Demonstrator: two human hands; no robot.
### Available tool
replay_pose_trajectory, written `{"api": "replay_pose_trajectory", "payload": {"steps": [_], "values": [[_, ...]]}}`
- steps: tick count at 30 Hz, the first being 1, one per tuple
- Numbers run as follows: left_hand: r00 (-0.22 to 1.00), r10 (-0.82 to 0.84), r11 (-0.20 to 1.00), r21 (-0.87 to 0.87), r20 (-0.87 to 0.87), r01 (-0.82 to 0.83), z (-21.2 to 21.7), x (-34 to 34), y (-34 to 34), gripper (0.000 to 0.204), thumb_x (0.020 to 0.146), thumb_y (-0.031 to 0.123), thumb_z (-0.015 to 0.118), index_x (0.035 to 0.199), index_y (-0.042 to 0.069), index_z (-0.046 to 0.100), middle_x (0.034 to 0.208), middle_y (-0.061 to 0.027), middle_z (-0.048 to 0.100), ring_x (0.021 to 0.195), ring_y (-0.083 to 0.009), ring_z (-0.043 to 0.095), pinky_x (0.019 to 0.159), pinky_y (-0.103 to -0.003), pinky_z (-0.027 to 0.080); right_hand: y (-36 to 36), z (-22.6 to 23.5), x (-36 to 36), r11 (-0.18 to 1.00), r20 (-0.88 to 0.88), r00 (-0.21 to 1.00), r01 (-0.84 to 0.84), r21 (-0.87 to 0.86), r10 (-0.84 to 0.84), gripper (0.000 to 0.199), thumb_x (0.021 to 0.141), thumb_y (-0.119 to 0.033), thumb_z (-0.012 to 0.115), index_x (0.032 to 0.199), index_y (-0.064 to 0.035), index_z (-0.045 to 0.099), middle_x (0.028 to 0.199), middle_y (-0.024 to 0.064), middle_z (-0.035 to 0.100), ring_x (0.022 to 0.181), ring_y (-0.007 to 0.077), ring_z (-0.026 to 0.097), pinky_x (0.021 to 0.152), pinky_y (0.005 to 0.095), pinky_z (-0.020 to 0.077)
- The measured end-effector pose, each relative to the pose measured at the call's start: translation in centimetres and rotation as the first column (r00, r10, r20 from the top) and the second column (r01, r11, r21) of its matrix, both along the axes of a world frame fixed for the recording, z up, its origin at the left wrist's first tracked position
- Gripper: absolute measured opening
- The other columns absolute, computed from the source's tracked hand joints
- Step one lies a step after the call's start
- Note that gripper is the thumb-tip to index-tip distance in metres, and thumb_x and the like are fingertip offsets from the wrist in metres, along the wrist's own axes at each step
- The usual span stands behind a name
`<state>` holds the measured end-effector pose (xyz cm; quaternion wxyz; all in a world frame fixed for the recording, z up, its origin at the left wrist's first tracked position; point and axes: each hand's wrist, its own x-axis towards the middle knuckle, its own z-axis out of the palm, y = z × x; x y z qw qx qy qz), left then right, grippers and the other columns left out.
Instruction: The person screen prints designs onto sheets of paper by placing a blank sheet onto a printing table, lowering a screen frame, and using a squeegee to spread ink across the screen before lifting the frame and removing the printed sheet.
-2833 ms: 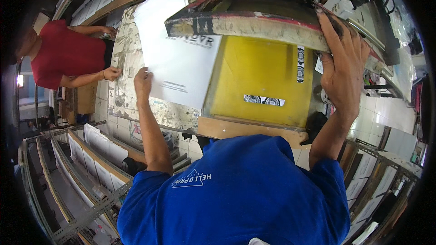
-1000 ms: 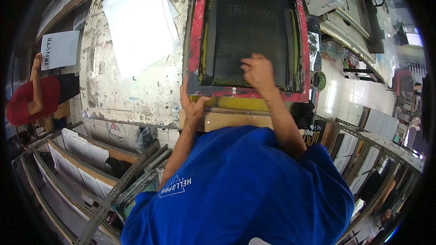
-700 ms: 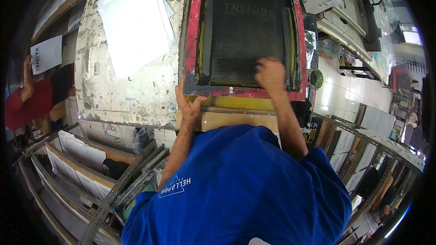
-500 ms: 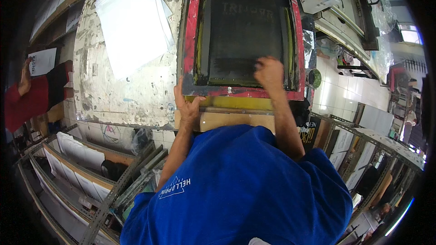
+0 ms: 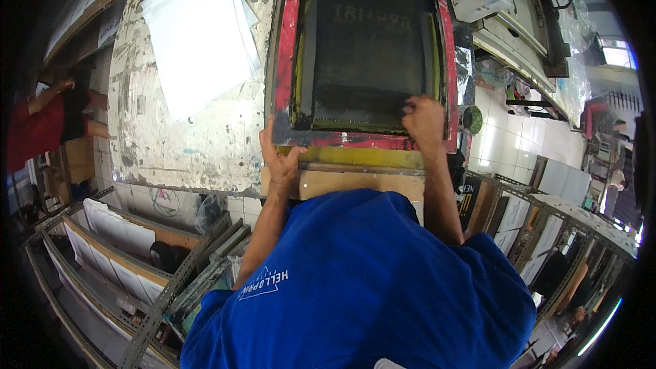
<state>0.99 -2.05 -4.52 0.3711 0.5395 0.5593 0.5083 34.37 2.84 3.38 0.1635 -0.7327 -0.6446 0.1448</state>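
Note:
A screen printing frame [image 5: 283, 48] with worn red edges lies in front of me. Its dark mesh [image 5: 369, 48] carries faint lettering near the far end. My left hand [image 5: 280, 164] grips the near left corner, a finger along the side and the thumb at the front edge. Over the near right part of the mesh is my right hand [image 5: 425, 121], closed with the fingers curled. What it holds, if anything, is hidden. Yellow-green material [image 5: 355, 157] shows under the frame's near edge.
White sheets [image 5: 198, 34] are stacked on the paint-stained table [image 5: 184, 154] to the left. A metal rack [image 5: 130, 260] with boards stands at the lower left, another rack [image 5: 547, 212] at the right. A small green-topped container [image 5: 471, 119] sits beside the frame. A person in red [image 5: 44, 123] is at far left.
My right hand has shifted right and slightly nearer over the mesh. My left hand stays at the corner. At far left, the person's arm has moved and the printed sheet there is mostly out of sight.

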Motion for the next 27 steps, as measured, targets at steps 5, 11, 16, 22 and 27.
{"api": "replay_pose_trajectory", "payload": {"steps": [5,11,16,22,27], "values": [[0.993,-0.007,0.999,-0.05,0.12,0.013,1.0,0.7,0.4,0.101,0.065,0.021,0.09,0.15,-0.002,0.043,0.114,-0.0127,0.05,0.106,-0.0289,0.055,0.096,-0.04,0.046,4.2,-1.2,-13.2,0.923,-0.133,0.92,-0.344,0.172,0.368,0.016,0.066,-0.014,0.072,0.081,-0.0064,0.074,0.086,0.0186,0.07,0.092,0.0403,0.069,0.085,0.0484,0.057],[0.996,-0.011,1.0,0.029,-0.084,0.013,0.4,0.0,0.3,0.104,0.062,0.022,0.093,0.151,-0.001,0.043,0.114,-0.0121,0.05,0.105,-0.0288,0.055,0.097,-0.039,0.046,6.8,-1.8,-5.8,0.997,0.098,0.995,-0.038,0.07,0.031,0.013,0.067,-0.013,0.072,0.079,-0.0071,0.075,0.085,0.0179,0.071,0.085,0.0379,0.07,0.078,0.0483,0.0587],[1.0,0.019,1.0,-0.014,0.01,-0.019,0.6,0.2,0.0,0.104,0.063,0.026,0.094,0.15,-0.001,0.044,0.115,-0.0113,0.05,0.107,-0.0276,0.054,0.098,-0.038,0.046,7.9,-2.1,-0.3,0.992,0.169,0.978,0.112,0.051,-0.12,0.013,0.066,-0.014,0.075,0.078,-0.0087,0.076,0.074,0.0139,0.071,0.073,0.0364,0.071,0.07,0.0438,0.0595],[0.999,-0.019,1.0,-0.007,-0.044,0.019,0.4,0.0,0.3,0.096,0.066,0.011,0.083,0.152,-0.003,0.041,0.124,-0.0086,0.049,0.116,-0.0235,0.055,0.102,-0.036,0.046,12.6,-2.7,-13.4,0.94,0.086,0.962,-0.272,0.203,0.26,0.025,0.063,-0.012,0.074,0.087,-0.0074,0.077,0.093,0.0188,0.071,0.096,0.038,0.068,0.085,0.0487,0.0575],[1.0,0.0,0.999,-0.048,0.029,0.001,1.3,0.4,-0.1,0.096,0.065,0.011,0.082,0.151,-0.003,0.042,0.127,-0.0101,0.05,0.117,-0.0244,0.054,0.104,-0.036,0.044,12.1,-1.9,0.3,0.986,0.132,0.991,0.003,0.166,-0.025,0.022,0.071,-0.011,0.071,0.092,-0.0055,0.077,0.092,0.0215,0.071,0.089,0.0389,0.069,0.083,0.0479,0.0573]]}}
